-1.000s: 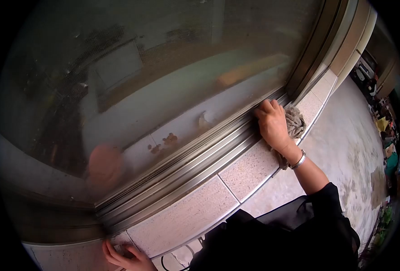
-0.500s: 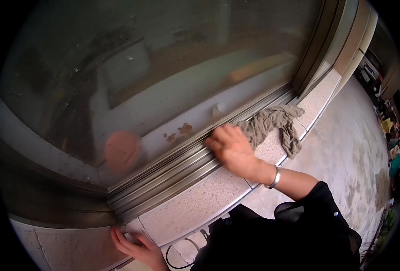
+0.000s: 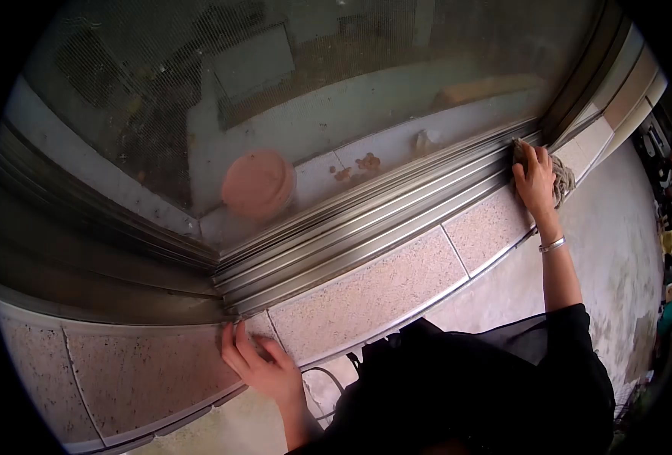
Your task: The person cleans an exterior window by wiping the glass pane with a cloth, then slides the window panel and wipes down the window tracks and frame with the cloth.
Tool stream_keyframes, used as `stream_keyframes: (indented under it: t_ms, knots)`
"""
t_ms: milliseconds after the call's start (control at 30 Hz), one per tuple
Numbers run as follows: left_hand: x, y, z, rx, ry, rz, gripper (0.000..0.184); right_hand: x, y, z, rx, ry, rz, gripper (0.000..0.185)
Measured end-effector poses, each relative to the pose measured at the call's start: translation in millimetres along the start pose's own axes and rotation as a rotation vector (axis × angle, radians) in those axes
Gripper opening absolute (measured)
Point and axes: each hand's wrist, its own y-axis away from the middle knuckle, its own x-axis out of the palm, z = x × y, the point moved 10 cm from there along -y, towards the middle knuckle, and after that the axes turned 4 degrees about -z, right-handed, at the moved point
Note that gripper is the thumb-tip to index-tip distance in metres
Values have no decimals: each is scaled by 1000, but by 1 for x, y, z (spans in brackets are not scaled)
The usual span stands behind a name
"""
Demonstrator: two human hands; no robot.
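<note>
A crumpled grey-brown cloth (image 3: 563, 180) is bunched under my right hand (image 3: 536, 179), whose fingers press it into the far right end of the metal sliding-window track (image 3: 381, 208). A silver bracelet (image 3: 552, 245) circles that wrist. My left hand (image 3: 264, 364) rests with its fingers apart on the speckled pink tile sill (image 3: 366, 296), close to the track's near left corner. Nothing shows in the left hand's fingers. Beside the track rises a cloudy glass pane (image 3: 336, 98) in a brown metal frame (image 3: 108, 265).
Behind the glass are a round pinkish object (image 3: 258, 184) and brown spots (image 3: 368, 161). A dark cable (image 3: 324, 371) loops below the sill. Concrete floor (image 3: 601, 265) lies to the right, with assorted clutter (image 3: 668, 250) along its far edge.
My right hand has moved right along the track to its far end, and the cloth is now gathered under it. The view has shifted; my left hand stays near the left corner.
</note>
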Motion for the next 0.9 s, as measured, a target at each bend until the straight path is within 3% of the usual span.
stream_keyframes:
  t_ms: [100,200,300,367,533,600,733,900]
  knots:
    - [3,0,-4,38,-25,24,30,-23,31,98,-188,-112,33,46]
    - [2,-1,-6,34,7,46,32,-40,85,210,-457,-359,127,63]
    - [1,1,4,53,18,50,34,-68,133,293,-745,-661,231,39]
    - [9,-2,1,98,80,58,36,-70,143,301,-846,-849,265,34]
    - [5,4,36,61,48,26,40,-51,96,196,-733,-601,238,32]
    - [-3,4,14,126,4,0,38,-45,67,110,-554,-368,196,30]
    - [2,7,47,88,79,-19,32,-28,11,-102,-88,-22,94,32]
    - [-1,8,51,67,95,-100,29,-3,-39,-295,260,146,39,40]
